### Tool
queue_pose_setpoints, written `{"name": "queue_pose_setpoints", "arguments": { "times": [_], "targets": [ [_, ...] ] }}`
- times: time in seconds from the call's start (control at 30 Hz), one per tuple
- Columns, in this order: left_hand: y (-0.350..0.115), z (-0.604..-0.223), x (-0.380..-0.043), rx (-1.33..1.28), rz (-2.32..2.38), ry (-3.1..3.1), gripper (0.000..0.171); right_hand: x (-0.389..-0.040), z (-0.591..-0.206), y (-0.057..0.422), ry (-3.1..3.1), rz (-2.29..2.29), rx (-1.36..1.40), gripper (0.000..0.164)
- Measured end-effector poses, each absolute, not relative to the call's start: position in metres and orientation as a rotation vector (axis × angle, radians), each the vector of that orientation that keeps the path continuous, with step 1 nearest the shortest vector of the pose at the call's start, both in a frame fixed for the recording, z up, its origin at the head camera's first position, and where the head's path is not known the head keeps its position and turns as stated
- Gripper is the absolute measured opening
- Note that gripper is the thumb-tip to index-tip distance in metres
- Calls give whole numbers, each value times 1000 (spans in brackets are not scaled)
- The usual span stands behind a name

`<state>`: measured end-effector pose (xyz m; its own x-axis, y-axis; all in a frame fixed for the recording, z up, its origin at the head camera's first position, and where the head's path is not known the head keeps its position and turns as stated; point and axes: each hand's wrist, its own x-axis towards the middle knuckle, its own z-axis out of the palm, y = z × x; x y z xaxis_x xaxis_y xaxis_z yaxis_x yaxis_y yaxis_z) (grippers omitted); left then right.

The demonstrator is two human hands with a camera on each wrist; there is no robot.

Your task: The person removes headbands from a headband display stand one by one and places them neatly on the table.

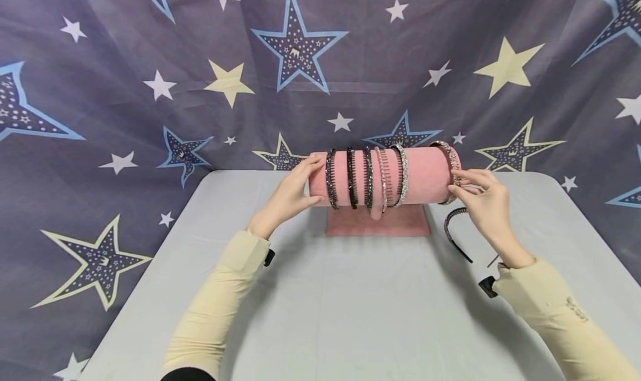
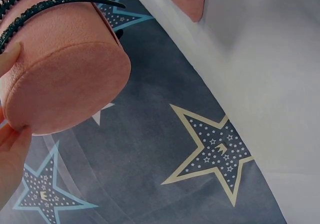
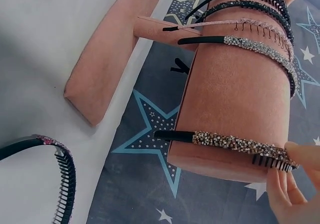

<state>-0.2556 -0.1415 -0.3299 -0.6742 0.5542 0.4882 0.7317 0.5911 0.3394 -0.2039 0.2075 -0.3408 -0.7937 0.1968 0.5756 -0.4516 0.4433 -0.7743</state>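
Observation:
A pink headband display stand has a padded horizontal roll [image 1: 425, 175] on a short post above a flat base [image 1: 378, 228]. My left hand [image 1: 285, 197] grips the roll's left end, thumb in front and fingers over the top. At the other end, my right hand [image 1: 484, 200] pinches a gold-brown beaded headband [image 3: 230, 144] between thumb and fingers; it arches round the roll, with comb teeth showing near the fingertips. Further left on the roll sit several black beaded headbands [image 1: 352, 178], a thin pink one [image 1: 384, 178] and a silver glittery one [image 1: 403, 175].
Another dark toothed headband [image 1: 452, 233] lies on the white table [image 1: 350, 314], right of the base and partly hidden under my right hand. Behind the table hangs a dark star-patterned cloth [image 1: 350, 64].

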Motion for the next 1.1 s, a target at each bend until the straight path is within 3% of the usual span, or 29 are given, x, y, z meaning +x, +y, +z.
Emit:
{"name": "queue_pose_setpoints", "arguments": {
  "times": [0.6,0.87,0.97,1.1],
  "targets": [
    [-142,-330,-255,-1044,-760,-2473,68,-203,-337,217,-2074,1458,205,28],
    [-141,-330,-256,-1055,-759,-2469,68,-280,-433,288,-1914,1644,271,34],
    [-141,-331,-256,-1051,-757,-2469,68,-275,-427,285,-1928,1638,247,33],
    [-141,-331,-256,-1050,-755,-2468,69,-233,-376,250,-1996,1566,194,28]
  ]
}}
